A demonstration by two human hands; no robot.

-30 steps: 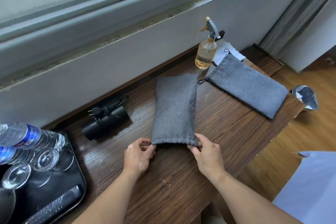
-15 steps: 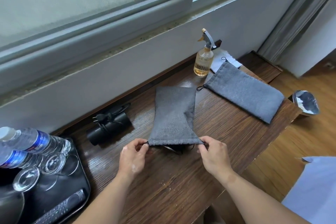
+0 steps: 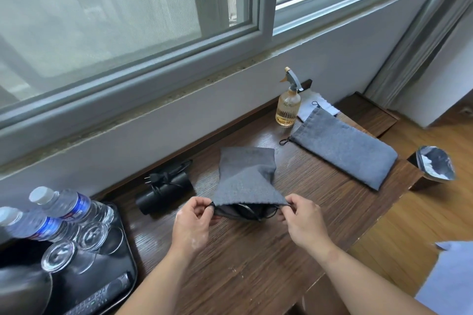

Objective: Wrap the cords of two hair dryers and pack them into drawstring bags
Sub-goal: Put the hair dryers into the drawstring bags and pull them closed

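Observation:
A grey drawstring bag (image 3: 247,176) lies in the middle of the wooden table (image 3: 256,263), its mouth lifted toward me. My left hand (image 3: 192,222) pinches the left corner of the mouth and my right hand (image 3: 304,220) pinches the right corner, holding it apart; something dark with a cord shows inside. A black hair dryer (image 3: 165,193) with its cord wrapped around it lies to the left, near the wall. A second grey drawstring bag (image 3: 343,147) lies full and flat at the right.
An amber spray bottle (image 3: 288,107) stands by the wall next to a white cloth (image 3: 311,107). A black tray (image 3: 107,279) at the left holds water bottles (image 3: 64,210), glasses and a remote. A small lined bin (image 3: 433,167) sits past the table's right edge.
Both hands have raised the near end of the middle bag off the table and pulled its mouth apart, showing a dark inside. The view tilted up toward the window.

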